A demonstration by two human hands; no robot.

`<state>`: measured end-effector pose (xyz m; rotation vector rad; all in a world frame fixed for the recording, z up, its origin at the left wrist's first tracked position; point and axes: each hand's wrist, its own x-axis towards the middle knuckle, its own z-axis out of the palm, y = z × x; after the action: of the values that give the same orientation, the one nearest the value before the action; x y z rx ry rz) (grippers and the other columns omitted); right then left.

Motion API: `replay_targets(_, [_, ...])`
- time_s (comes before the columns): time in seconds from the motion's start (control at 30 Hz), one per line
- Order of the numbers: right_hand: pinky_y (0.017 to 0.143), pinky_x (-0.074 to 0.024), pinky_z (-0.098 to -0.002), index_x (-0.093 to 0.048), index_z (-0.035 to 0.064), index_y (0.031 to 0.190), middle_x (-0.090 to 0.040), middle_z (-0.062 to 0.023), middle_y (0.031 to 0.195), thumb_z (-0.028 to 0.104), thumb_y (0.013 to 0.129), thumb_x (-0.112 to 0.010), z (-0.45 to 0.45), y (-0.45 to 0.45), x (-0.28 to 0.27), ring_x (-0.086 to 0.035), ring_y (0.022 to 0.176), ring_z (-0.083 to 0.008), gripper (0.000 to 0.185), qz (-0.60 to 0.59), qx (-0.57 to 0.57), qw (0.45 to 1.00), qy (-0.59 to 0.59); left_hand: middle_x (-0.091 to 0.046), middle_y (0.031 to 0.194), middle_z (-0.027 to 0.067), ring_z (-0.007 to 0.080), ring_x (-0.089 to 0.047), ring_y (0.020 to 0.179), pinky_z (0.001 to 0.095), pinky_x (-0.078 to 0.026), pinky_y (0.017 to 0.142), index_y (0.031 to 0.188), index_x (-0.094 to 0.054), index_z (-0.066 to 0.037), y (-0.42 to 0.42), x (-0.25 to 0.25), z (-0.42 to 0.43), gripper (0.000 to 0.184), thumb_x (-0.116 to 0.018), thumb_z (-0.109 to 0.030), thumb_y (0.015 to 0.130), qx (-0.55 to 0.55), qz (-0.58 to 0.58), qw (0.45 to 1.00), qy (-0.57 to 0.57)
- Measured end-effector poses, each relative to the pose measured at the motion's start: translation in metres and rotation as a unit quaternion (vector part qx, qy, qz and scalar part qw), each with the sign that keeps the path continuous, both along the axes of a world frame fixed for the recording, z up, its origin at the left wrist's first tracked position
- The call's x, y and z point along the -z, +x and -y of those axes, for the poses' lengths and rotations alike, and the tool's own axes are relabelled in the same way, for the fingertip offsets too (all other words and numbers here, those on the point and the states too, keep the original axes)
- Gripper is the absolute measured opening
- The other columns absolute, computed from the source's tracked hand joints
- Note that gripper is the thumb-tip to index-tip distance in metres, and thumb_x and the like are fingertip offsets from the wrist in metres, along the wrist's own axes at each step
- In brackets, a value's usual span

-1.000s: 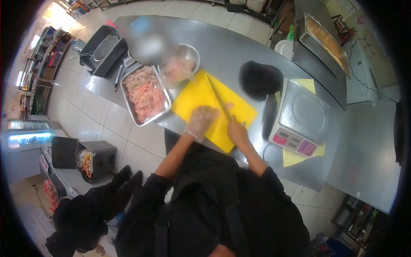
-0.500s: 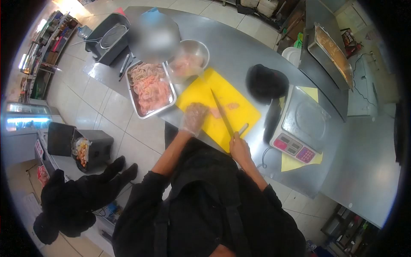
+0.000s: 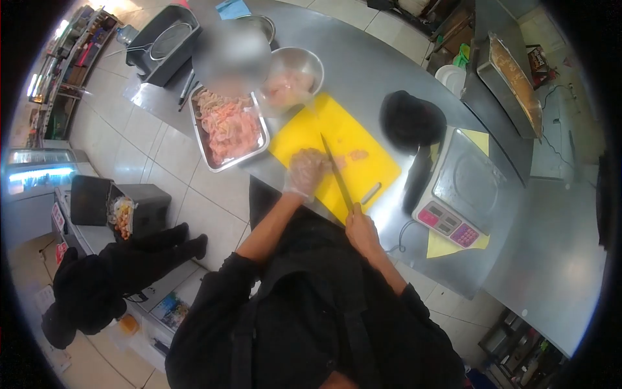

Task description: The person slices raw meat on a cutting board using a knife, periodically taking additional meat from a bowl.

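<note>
My left hand [image 3: 307,171], in a clear plastic glove, has its fingers bent over the yellow cutting board [image 3: 376,162], against a small piece of meat. My right hand [image 3: 360,225] is bare and closed round the handle of a long knife [image 3: 338,174], whose blade lies across the board beside my left fingertips. Small pink meat pieces [image 3: 355,155] rest right of the blade. Left of the board is a metal tray [image 3: 264,144] heaped with sliced meat [image 3: 230,133]. A steel bowl [image 3: 315,63] behind the board holds more pale meat.
A scale [image 3: 463,181] and a black object [image 3: 411,120] stand to the right. At the back left are a grey bin [image 3: 152,68] with a strainer, a pen-like tool [image 3: 186,87] and a blurred round shape [image 3: 231,57]. A co-worker in black [image 3: 103,279] is at the lower left.
My left hand has shifted slightly right along the board, nearer the blade. The knife stays in my right hand. The view has shifted, and the co-worker has moved a little.
</note>
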<state>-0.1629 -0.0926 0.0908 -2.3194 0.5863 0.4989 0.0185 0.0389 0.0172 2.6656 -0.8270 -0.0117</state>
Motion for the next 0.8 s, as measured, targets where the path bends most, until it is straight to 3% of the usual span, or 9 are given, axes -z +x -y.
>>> replay_targets(0.2, [0.077,-0.0517,-0.0605,-0.047,-0.0071,0.122,-0.066,-0.0374,0.086,0.017,0.103,-0.046,0.004,-0.001,0.010,-0.065,0.085,-0.0548,0.031,-0.040,-0.008,0.999,0.011,-0.070,0.094,0.0049,0.0277,-0.065,0.090,0.0433,-0.051,0.078,0.094,-0.074,-0.020,-0.003,-0.006,0.002,0.016,-0.068,-0.033,0.087,0.003,0.011,1.000,0.025])
replay_targets(0.33, [0.076,-0.0512,-0.0621,-0.047,-0.0068,0.122,-0.065,-0.0372,0.085,0.018,0.101,-0.048,0.000,0.044,0.036,-0.065,0.084,-0.0548,0.032,0.038,-0.011,0.999,0.001,-0.069,0.095,0.0047,0.0286,-0.065,0.090,0.0442,-0.051,0.078,0.093,-0.073,-0.018,-0.005,0.010,0.000,0.016,-0.067,-0.031,0.088,0.005,-0.012,1.000,-0.026])
replay_targets(0.4, [0.076,-0.0510,-0.0627,-0.047,-0.0059,0.123,-0.066,-0.0370,0.085,0.018,0.101,-0.049,-0.003,0.068,0.043,-0.065,0.084,-0.0548,0.033,0.054,-0.011,0.998,-0.010,-0.069,0.094,0.0059,0.0296,-0.065,0.090,0.0444,-0.051,0.078,0.091,-0.073,-0.016,-0.006,0.019,0.000,0.015,-0.066,-0.029,0.089,-0.002,0.031,0.996,-0.078])
replay_targets(0.53, [0.076,-0.0504,-0.0639,-0.046,-0.0031,0.125,-0.066,-0.0365,0.086,0.020,0.100,-0.049,0.000,0.093,0.050,-0.066,0.084,-0.0545,0.034,0.116,-0.009,0.993,-0.003,-0.069,0.094,0.0082,0.0306,-0.065,0.090,0.0449,-0.051,0.078,0.091,-0.072,-0.016,-0.011,-0.001,-0.008,0.013,-0.066,-0.027,0.090,0.029,0.062,0.995,-0.079])
replay_targets(0.6, [0.076,-0.0502,-0.0642,-0.046,-0.0021,0.125,-0.066,-0.0363,0.086,0.020,0.100,-0.048,-0.003,0.091,0.053,-0.066,0.084,-0.0546,0.033,0.133,-0.003,0.991,0.015,-0.068,0.095,0.0116,0.0327,-0.065,0.090,0.0458,-0.051,0.078,0.100,-0.070,-0.014,-0.016,0.001,-0.019,0.019,-0.065,-0.031,0.092,0.093,-0.022,0.995,-0.027])
replay_targets(0.7, [0.077,-0.0504,-0.0637,-0.047,-0.0015,0.124,-0.067,-0.0355,0.086,0.021,0.100,-0.047,-0.002,0.074,0.054,-0.066,0.084,-0.0546,0.033,0.133,-0.008,0.991,-0.006,-0.066,0.098,0.0152,0.0340,-0.065,0.092,0.0461,-0.051,0.079,0.111,-0.066,-0.011,-0.015,0.017,-0.032,0.029,-0.062,-0.035,0.096,0.104,-0.034,0.994,-0.015])
replay_targets(0.8, [0.078,-0.0504,-0.0636,-0.047,-0.0007,0.122,-0.067,-0.0346,0.085,0.021,0.101,-0.047,0.004,0.042,0.047,-0.065,0.083,-0.0549,0.031,0.082,-0.015,0.996,-0.024,-0.066,0.097,0.0163,0.0332,-0.065,0.090,0.0448,-0.051,0.078,0.114,-0.064,-0.009,-0.018,-0.024,-0.025,0.035,-0.058,-0.039,0.098,0.055,-0.007,0.998,-0.018])
